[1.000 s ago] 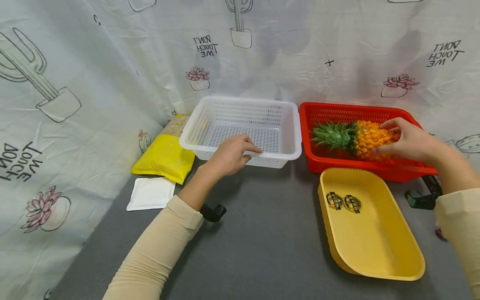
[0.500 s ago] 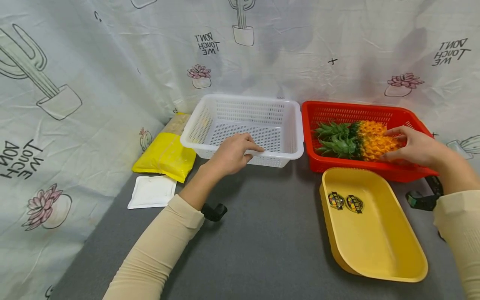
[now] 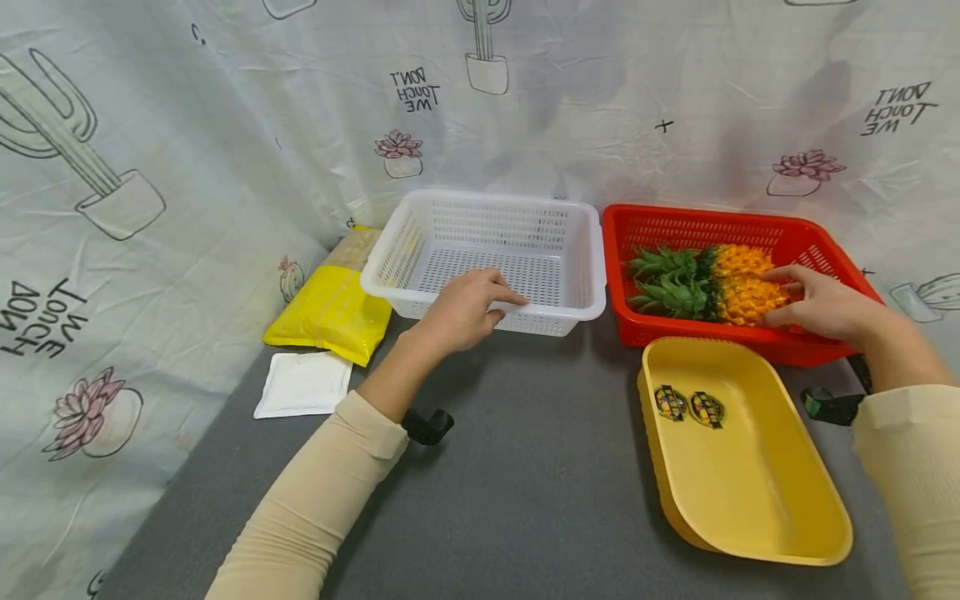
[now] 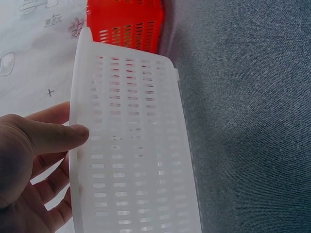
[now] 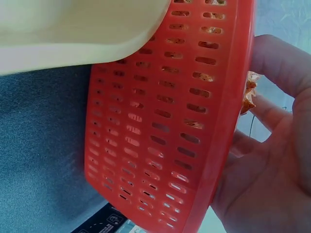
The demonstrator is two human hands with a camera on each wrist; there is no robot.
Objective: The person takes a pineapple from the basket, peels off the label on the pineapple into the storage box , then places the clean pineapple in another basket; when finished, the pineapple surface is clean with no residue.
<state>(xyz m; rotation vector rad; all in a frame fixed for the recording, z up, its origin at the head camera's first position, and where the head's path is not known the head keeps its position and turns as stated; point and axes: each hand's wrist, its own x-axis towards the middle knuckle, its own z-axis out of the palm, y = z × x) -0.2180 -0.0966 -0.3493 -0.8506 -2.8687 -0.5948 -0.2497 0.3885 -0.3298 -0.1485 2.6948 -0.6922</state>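
My left hand (image 3: 465, 310) pinches the front rim of a white perforated plastic basket (image 3: 558, 313). In the left wrist view the thumb (image 4: 73, 136) presses the outside of that rim, the fingers behind it. Two orange pineapples with green leafy crowns lie side by side in the red basket (image 3: 675, 332), crowns to the left. My right hand (image 3: 832, 307) holds the right end of the front pineapple (image 3: 750, 302), fingers above, thumb in front. The rear pineapple (image 3: 738, 260) lies just behind it. In the right wrist view the basket wall (image 5: 170, 107) hides most of the fruit.
A yellow tray (image 3: 750, 475) with two round stickers stands in front of the red basket. To the left lie a yellow bag (image 3: 337, 312) and a flat white packet (image 3: 303, 385). A printed curtain (image 3: 562, 100) hangs close behind both baskets.
One pineapple, earlier covering the other, has come forward and down in my right hand, so both now show side by side. The left hand and white basket have stayed put.
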